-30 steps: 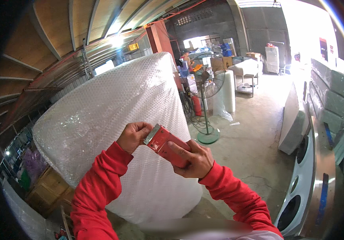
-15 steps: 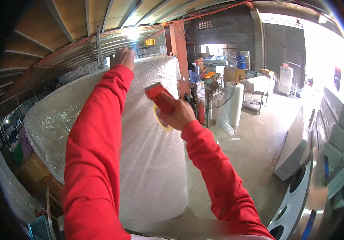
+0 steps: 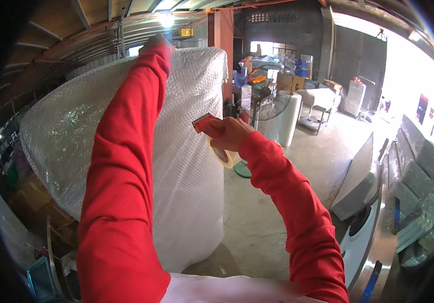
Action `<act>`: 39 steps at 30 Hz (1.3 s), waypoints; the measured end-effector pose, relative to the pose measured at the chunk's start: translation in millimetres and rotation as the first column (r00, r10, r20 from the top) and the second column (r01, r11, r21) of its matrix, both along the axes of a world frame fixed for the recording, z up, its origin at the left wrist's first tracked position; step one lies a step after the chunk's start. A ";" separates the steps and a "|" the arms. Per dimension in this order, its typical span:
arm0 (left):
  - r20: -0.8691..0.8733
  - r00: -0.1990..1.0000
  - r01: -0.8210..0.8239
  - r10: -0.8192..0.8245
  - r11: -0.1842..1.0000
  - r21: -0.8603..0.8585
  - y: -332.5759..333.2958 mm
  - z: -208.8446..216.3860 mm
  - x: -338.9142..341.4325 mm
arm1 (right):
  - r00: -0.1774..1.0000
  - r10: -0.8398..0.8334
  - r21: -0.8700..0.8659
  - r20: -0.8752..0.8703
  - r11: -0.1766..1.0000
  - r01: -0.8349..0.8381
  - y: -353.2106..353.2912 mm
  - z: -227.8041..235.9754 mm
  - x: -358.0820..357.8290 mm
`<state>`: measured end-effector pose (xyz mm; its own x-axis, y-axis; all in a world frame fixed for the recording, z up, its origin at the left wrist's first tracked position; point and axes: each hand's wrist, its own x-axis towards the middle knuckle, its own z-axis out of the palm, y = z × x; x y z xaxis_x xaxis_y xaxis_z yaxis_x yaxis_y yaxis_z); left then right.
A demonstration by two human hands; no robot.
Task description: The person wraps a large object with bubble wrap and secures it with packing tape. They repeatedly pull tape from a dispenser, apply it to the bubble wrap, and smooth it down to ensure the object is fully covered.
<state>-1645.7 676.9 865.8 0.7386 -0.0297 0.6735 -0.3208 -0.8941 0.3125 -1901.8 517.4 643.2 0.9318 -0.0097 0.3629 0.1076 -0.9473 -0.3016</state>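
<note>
A tall, bulky thing wrapped in clear bubble wrap (image 3: 189,187) stands right in front of me, its wide side stretching to the left. My right hand (image 3: 235,134) is closed around a red tape dispenser (image 3: 207,124), held close to the wrapped front face. Below that hand shows the dispenser's roll of tape (image 3: 230,160), pale yellow at the edge. My left arm reaches far up, and my left hand (image 3: 155,42) is at the top edge of the wrapped thing. Its fingers are mostly hidden and blurred.
A standing fan (image 3: 264,93) and an upright white roll (image 3: 289,118) are beyond my right hand. Wrapped slabs (image 3: 411,166) lean at the right, near a white panel with dark round holes (image 3: 356,242). Cardboard boxes (image 3: 35,197) sit low at the left.
My left hand has come down to the top edge of the wrapped thing. My right hand has shifted right with the tape dispenser, which has tilted. The whole view has shifted slightly.
</note>
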 end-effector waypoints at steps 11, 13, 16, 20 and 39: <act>0.211 0.738 0.243 -0.641 0.544 0.803 1.4 -199.0 -36.3 | 0.965 -0.183 -0.300 -0.188 0.946 0.121 34.9 49.4 56.3; 0.258 0.717 0.200 -0.648 0.545 0.814 4.2 -206.6 -26.2 | 0.988 -0.031 -0.527 0.148 0.843 0.105 60.9 43.0 65.0; 0.324 0.814 -0.096 -0.483 0.438 0.894 5.2 -205.4 -31.6 | 0.994 0.091 -0.601 0.064 0.799 -0.035 79.4 -10.1 62.8; 0.311 0.902 -0.152 -0.300 0.454 0.878 -3.9 -245.8 -53.1 | 0.802 -0.215 -0.329 -0.557 0.944 0.024 34.4 -182.2 24.2; -0.978 -0.091 -0.435 0.188 0.876 0.208 533.2 -835.7 -652.4 | 0.697 0.195 0.718 -0.690 0.062 0.693 28.3 -712.8 -463.3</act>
